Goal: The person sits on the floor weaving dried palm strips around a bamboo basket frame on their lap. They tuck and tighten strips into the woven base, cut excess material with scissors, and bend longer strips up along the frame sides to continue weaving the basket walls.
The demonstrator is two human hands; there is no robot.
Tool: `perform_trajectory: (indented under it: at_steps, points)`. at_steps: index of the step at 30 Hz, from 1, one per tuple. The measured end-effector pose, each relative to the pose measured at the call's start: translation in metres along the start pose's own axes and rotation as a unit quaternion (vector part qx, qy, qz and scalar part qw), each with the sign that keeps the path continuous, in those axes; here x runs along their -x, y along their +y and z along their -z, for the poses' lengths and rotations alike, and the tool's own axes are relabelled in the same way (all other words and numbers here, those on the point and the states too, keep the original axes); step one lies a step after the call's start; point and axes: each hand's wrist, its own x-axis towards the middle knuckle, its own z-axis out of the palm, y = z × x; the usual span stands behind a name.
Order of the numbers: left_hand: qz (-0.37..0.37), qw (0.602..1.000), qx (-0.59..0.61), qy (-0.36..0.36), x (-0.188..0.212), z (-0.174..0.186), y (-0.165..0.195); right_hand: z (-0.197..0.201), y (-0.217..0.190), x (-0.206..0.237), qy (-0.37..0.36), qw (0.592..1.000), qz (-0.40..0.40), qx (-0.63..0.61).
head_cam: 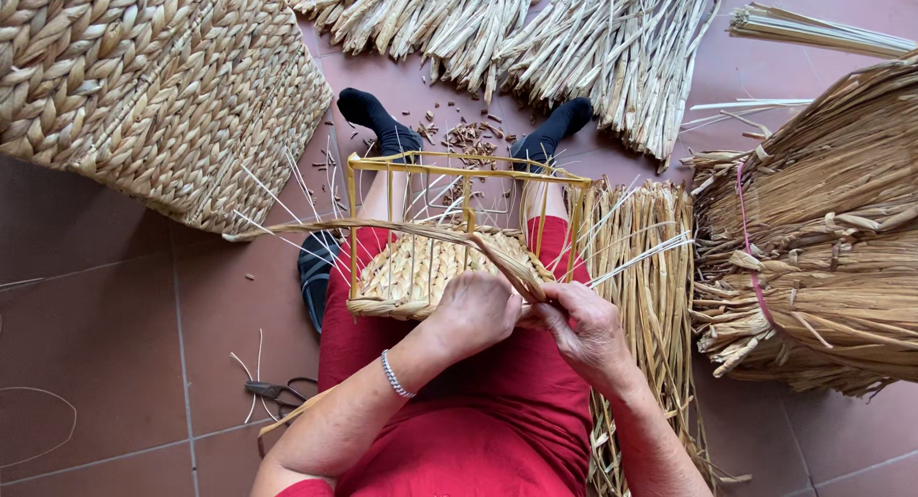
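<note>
- The left hand [475, 310] pinched a straw strand [382, 231] against the half-woven basket [411, 272] on her lap.
- The right hand [585, 332] closed round the same strand.
- Scissors [277, 392] lay on the floor.

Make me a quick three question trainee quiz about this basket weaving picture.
1. True or false: the left hand rests on the half-woven basket.
2. What do both hands pinch together? A) scissors B) a flat straw strand C) a bracelet
3. Fill in: the basket is being woven onto a yellow wire ____.

Key: 1 true. 2 B, the straw strand, met by the right hand. 3 frame.
</note>
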Motion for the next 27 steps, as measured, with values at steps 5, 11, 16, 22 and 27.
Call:
perform_trajectory:
  at_steps: [5,11,16,22,27]
  points:
    - [-0.042,0.936,0.307,0.165,-0.006,-0.004,-0.007,0.002,0.003,0.0,0.0,0.999,0.034,-0.004]
    - [0.112,0.587,0.799,0.065,0.03,-0.016,-0.009,-0.002,0.004,-0.001,0.029,0.998,0.044,-0.044]
    - [-0.011,0.668,0.744,0.012,0.064,-0.01,0.005,-0.016,0.0,-0.008,0.058,0.997,-0.003,0.047]
    - [-0.197,0.945,0.127,0.23,0.068,0.037,-0.018,-0.001,-0.008,-0.01,-0.013,0.996,0.09,0.024]
    - [-0.172,0.937,-0.149,0.264,0.059,0.042,-0.033,-0.007,-0.01,-0.01,0.019,0.991,0.111,0.072]
